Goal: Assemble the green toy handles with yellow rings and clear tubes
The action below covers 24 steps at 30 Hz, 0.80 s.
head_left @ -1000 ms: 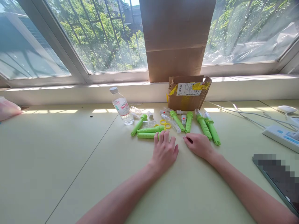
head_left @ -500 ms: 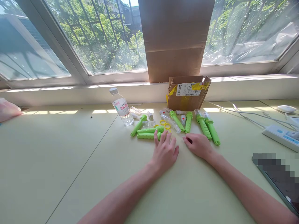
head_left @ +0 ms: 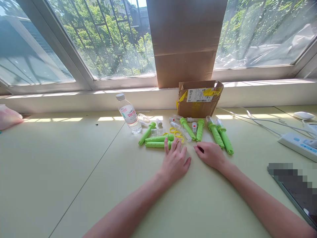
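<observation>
My left hand (head_left: 175, 158) rests palm down with its fingers spread. Its fingertips lie by the near end of a green plastic handle (head_left: 156, 144) and by several small yellow rings (head_left: 177, 134), one partly hidden behind the fingers. My right hand (head_left: 209, 153) lies on the table, curled in a loose fist; whether anything is inside is hidden. Right of it lie two green handles with clear tubes on their ends, the nearer a green handle (head_left: 226, 142). Beyond the hands are further green handles (head_left: 187, 129), a long clear tube (head_left: 182, 131) and small white pieces with red dots (head_left: 194, 127).
A water bottle (head_left: 130, 114) stands at the back left of the pieces. An open cardboard box (head_left: 198, 102) stands behind them against the sill. To the right are a power strip (head_left: 298, 145), cables and a phone (head_left: 294, 191). A pinkish bag (head_left: 9, 117) sits far left.
The yellow rings have shifted slightly to the right beside my left fingertips, and another ring shows more. My left thumb has spread a little outward. My right hand has stayed put.
</observation>
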Tool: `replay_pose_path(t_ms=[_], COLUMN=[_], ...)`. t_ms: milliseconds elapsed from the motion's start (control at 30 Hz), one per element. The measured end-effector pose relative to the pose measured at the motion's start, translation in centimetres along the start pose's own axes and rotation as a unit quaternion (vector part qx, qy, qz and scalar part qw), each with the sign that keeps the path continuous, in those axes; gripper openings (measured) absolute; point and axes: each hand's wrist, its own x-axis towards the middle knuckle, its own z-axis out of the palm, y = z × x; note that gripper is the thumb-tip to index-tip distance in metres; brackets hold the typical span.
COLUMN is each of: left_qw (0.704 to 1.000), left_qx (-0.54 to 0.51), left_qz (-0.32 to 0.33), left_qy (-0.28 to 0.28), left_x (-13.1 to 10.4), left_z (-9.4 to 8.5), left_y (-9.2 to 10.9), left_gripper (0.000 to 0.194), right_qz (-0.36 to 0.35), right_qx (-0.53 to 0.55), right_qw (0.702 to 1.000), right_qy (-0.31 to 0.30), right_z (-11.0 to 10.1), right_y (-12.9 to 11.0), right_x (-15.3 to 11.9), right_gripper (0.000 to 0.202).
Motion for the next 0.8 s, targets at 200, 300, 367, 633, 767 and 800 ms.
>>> replay_pose_path(t_ms=[200, 300, 367, 633, 767, 800], left_qw=[1.0, 0.999, 0.999, 0.997, 0.996, 0.996], left_qx=[-0.001, 0.002, 0.004, 0.027, 0.033, 0.032], left_qz=[0.008, 0.014, 0.019, 0.062, 0.07, 0.068], left_qy=[-0.022, -0.03, -0.034, -0.038, -0.042, -0.044], left_x=[0.07, 0.13, 0.16, 0.37, 0.52, 0.53], left_z=[-0.05, -0.17, -0.25, -0.47, -0.74, -0.78], left_y=[-0.09, -0.08, -0.05, -0.07, -0.11, -0.13], left_gripper=[0.025, 0.026, 0.026, 0.026, 0.025, 0.024], right_qz=[0.0, 0.001, 0.001, -0.007, -0.005, -0.005], right_qx=[0.0, -0.002, -0.004, -0.009, -0.008, -0.007], right_qw=[1.0, 1.0, 1.0, 1.0, 1.0, 1.0], right_qy=[0.002, 0.002, 0.002, 0.0, 0.001, 0.002], right_z=[0.06, 0.05, 0.05, -0.01, -0.03, -0.01], right_y=[-0.01, -0.03, -0.02, -0.02, -0.05, -0.05], right_x=[0.07, 0.06, 0.03, -0.03, 0.01, 0.01], right_gripper=[0.035, 0.036, 0.036, 0.035, 0.035, 0.035])
